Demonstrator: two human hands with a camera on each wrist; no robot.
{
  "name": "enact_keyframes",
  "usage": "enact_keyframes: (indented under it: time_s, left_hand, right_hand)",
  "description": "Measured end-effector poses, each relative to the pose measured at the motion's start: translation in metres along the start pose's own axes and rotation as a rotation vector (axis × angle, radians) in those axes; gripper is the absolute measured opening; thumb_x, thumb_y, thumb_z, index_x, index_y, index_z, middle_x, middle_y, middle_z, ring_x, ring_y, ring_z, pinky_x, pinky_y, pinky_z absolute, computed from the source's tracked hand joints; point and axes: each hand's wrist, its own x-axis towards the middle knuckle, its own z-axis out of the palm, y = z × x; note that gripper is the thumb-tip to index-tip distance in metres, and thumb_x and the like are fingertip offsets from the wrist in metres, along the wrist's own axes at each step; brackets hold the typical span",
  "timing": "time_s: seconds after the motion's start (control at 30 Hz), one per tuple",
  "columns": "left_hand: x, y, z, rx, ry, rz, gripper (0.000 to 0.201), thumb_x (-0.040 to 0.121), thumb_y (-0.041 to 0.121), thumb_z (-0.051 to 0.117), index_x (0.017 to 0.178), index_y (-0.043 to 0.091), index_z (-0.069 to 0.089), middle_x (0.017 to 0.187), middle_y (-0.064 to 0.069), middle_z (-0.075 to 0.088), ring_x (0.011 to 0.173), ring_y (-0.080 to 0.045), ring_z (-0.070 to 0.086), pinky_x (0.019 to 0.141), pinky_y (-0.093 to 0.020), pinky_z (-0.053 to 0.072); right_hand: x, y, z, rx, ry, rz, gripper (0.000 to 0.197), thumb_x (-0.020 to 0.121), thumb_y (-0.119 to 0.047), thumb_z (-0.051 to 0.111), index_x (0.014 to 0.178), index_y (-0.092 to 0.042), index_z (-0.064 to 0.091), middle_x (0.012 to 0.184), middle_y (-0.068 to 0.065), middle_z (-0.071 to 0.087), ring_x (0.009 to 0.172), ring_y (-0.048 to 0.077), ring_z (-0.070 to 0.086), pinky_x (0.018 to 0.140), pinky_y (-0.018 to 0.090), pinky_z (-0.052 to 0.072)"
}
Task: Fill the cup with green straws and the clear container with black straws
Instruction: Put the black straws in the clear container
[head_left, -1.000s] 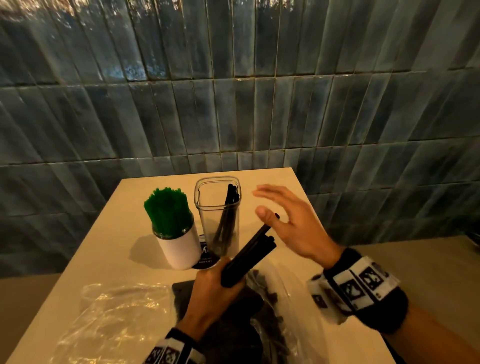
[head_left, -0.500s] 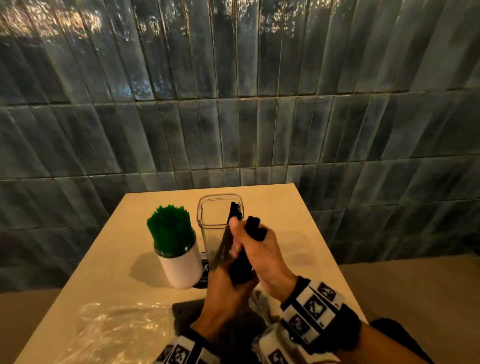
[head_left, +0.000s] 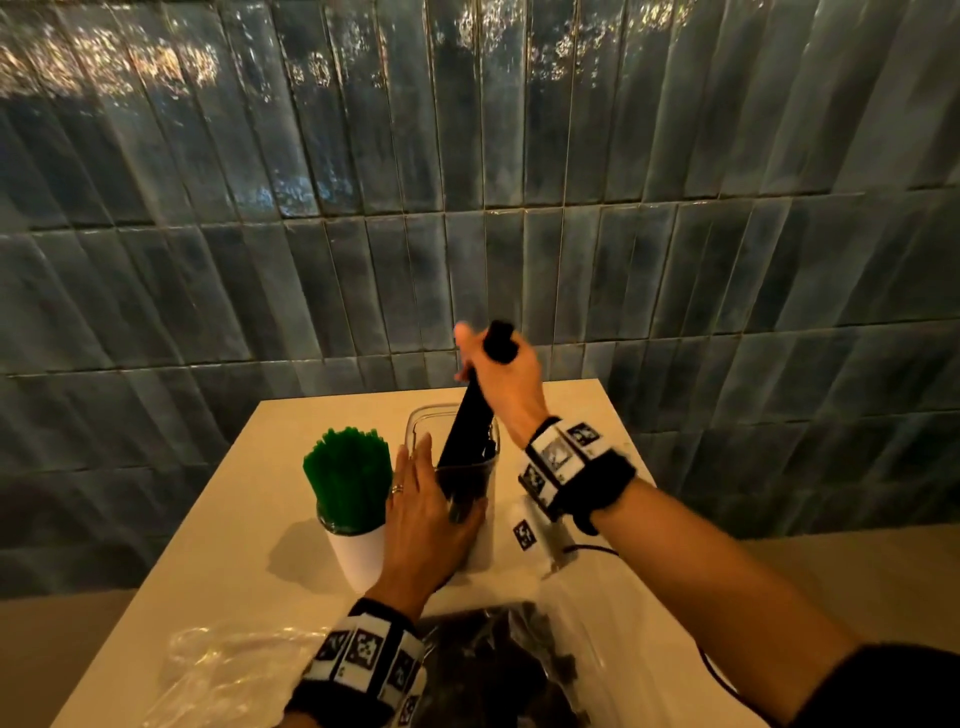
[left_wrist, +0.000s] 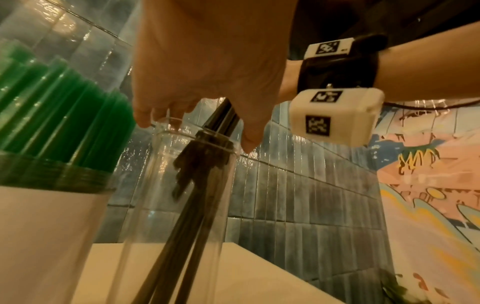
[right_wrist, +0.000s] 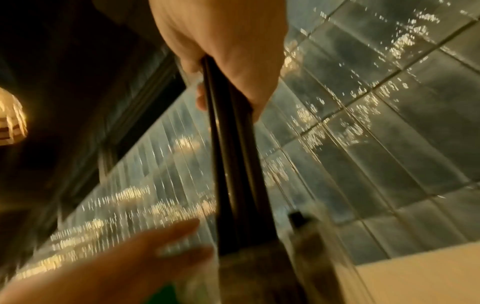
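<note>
A white cup (head_left: 358, 556) packed with green straws (head_left: 348, 478) stands on the table, left of the clear container (head_left: 483, 535). My right hand (head_left: 491, 361) grips the top of a bundle of black straws (head_left: 467, 426). The bundle tilts and its lower end is inside the container, where a few other black straws (left_wrist: 182, 236) lean. My left hand (head_left: 426, 499) holds the container's near-left side, fingers up along the wall and thumb across the front. In the right wrist view the bundle (right_wrist: 231, 164) runs down from my fist into the blurred container.
The cream table (head_left: 571, 415) ends at a dark tiled wall (head_left: 467, 260) behind. A plastic bag (head_left: 509, 665) holding more black straws lies at the near edge, and an empty clear bag (head_left: 223, 670) lies to its left. The table's right edge is close to my right arm.
The bundle passed from my left hand to my right, which lifted it and put its lower end into the container. My left hand let go and moved onto the container's side.
</note>
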Motion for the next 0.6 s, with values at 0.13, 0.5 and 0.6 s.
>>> enact_keyframes:
  time_s: [0.13,0.5,0.6]
  left_hand:
    - [0.000,-0.010,0.008,0.081,-0.005,0.030,0.091,0.086,0.046,0.058,0.149,0.012,0.001,0.158,-0.005,0.002,0.142,-0.012,-0.012,0.115,-0.036,0.011]
    - [-0.002,-0.019,0.034,-0.054,0.149,0.125,0.074,0.070,0.032,0.080,0.126,0.009,0.038,0.154,-0.016,0.005,0.140,-0.037,0.017,0.109,-0.036,0.019]
    - [-0.007,-0.016,0.040,-0.091,0.168,0.048,0.083,0.057,0.041,0.086,0.116,0.003,0.042,0.148,-0.021,0.015,0.131,-0.039,0.033,0.102,-0.036,0.038]
  right_hand:
    - [-0.003,0.045,0.004,-0.245,-0.062,-0.145,0.073,0.071,-0.029,0.080,0.130,-0.027,0.036,0.109,0.003,0.062,0.092,0.015,0.063,0.084,0.028,0.050]
    - [-0.011,0.070,-0.007,-1.002,-0.476,-0.320,0.026,0.094,-0.026,0.050,0.107,-0.012,0.067,0.121,0.004,0.054,0.111,0.020,0.052,0.095,0.030,0.041]
    - [-0.027,0.064,-0.016,-0.976,-0.420,-0.419,0.031,0.096,-0.032,0.046,0.116,-0.015,0.062,0.132,0.003,0.046,0.117,0.017,0.047,0.100,0.026,0.036]
